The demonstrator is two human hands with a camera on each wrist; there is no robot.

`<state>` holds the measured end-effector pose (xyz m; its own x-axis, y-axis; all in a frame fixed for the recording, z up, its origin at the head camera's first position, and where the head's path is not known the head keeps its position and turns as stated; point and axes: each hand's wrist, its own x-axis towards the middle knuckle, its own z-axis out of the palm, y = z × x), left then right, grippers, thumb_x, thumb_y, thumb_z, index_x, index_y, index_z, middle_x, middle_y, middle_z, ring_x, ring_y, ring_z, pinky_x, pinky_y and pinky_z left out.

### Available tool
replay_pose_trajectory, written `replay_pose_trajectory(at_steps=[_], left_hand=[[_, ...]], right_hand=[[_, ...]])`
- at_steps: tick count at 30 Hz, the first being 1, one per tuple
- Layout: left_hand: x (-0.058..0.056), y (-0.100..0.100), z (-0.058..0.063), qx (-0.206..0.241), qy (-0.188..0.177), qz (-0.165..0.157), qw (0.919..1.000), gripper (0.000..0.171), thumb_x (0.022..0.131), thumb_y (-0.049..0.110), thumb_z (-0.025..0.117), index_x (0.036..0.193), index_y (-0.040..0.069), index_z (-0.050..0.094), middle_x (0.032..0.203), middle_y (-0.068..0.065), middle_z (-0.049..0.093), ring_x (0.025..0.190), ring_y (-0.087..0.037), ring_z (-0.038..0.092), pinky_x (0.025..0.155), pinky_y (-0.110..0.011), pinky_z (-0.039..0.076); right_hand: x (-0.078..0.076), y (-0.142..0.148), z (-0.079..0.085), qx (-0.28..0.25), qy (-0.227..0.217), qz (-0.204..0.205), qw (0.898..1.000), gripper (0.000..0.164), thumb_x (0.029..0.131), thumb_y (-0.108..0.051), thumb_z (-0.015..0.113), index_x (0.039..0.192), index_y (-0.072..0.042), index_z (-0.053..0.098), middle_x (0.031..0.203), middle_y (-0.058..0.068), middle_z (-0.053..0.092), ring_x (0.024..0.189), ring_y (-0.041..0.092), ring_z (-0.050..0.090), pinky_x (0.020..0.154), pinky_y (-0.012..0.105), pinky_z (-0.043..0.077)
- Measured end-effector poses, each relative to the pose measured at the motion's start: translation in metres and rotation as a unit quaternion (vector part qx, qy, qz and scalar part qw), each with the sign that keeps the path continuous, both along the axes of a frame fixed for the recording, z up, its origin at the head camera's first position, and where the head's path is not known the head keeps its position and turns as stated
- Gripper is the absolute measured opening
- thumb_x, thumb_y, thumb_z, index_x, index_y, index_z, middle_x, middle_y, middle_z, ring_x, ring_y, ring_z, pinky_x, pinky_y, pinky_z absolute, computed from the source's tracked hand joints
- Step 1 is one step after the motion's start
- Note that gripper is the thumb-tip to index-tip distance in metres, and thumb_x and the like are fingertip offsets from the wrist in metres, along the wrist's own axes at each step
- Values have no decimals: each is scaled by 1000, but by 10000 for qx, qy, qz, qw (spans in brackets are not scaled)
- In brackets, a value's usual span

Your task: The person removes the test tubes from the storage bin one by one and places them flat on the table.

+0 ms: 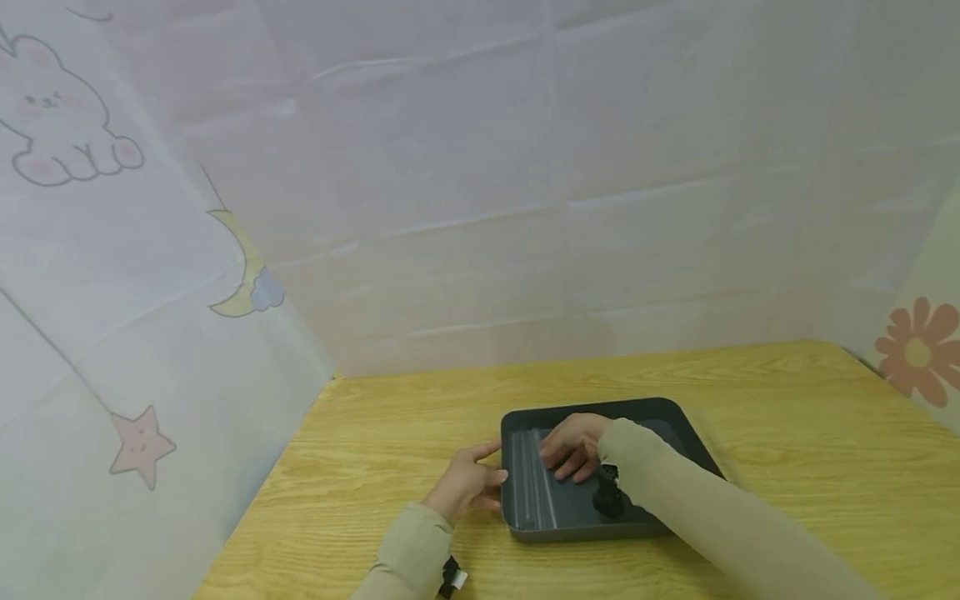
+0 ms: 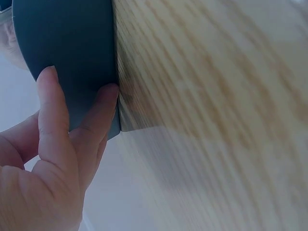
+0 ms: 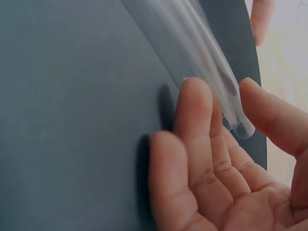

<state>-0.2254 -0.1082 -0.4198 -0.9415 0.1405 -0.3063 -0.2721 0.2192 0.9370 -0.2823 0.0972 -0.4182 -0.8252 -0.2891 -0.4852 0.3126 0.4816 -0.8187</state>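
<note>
Head view: showing a dark grey tray (image 1: pixel 637 408) lying on a wood-grain table (image 1: pixel 360 467) and holding clear tubes (image 1: pixel 534 487) along its left side. Touching the tray's outer left wall with the spread fingers of the left hand (image 1: pixel 468 482). Hovering inside the tray, just beside the tubes, with the loosely bent fingers of the right hand (image 1: pixel 576 442). Covering the background with a pale backdrop (image 1: pixel 525 275), including a pink star (image 1: pixel 142 448) and a red flower (image 1: pixel 917 352).

Left wrist view: resting 2 nearly straight fingertips against the tray's outer wall, near the table.

Right wrist view: framing at least 2 tubes, with round ends, in the wide gap between right thumb and fingers. Being unable to tell whether touching them or not. Showing 1 left fingertip beside the rim.
</note>
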Motion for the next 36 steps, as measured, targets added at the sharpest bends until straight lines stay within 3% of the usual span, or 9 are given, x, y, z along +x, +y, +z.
replay_pose_trajectory(at_steps=[16, 24, 29, 36], left_hand=[[3, 0, 2, 105, -17, 13, 9999, 55, 91, -9, 58, 144, -1, 44, 108, -18, 67, 83, -27, 69, 47, -23, 52], [4, 0, 0, 79, -31, 36, 10000, 55, 91, -9, 58, 144, -1, 44, 111, -19, 66, 86, -27, 69, 48, -23, 53], [3, 0, -1, 43, -47, 47, 10000, 54, 92, -8, 58, 144, 0, 44, 110, -19, 66, 85, -26, 69, 48, -23, 52], [3, -1, 0, 12, 9, 17, 10000, 55, 92, -8, 58, 144, -1, 43, 109, -19, 67, 83, -26, 69, 48, -24, 53]], right_hand=[[1, 0, -1, 131, 9, -67, 9999, 36, 91, -13, 66, 124, 1, 61, 97, 12, 68, 78, 26, 66, 64, 37, 55], [5, 15, 3, -621, -55, -231, 9978, 46, 95, -12, 58, 134, 10, 48, 113, 25, 58, 90, 34, 62, 71, 50, 56], [8, 25, 8, -1051, -185, -361, 9936, 48, 97, -12, 57, 137, 11, 42, 113, 26, 54, 81, 29, 57, 69, 45, 57], [11, 39, 16, -1253, -175, -329, 9914, 50, 99, -15, 54, 140, 9, 38, 106, 17, 53, 75, 21, 53, 60, 34, 53]])
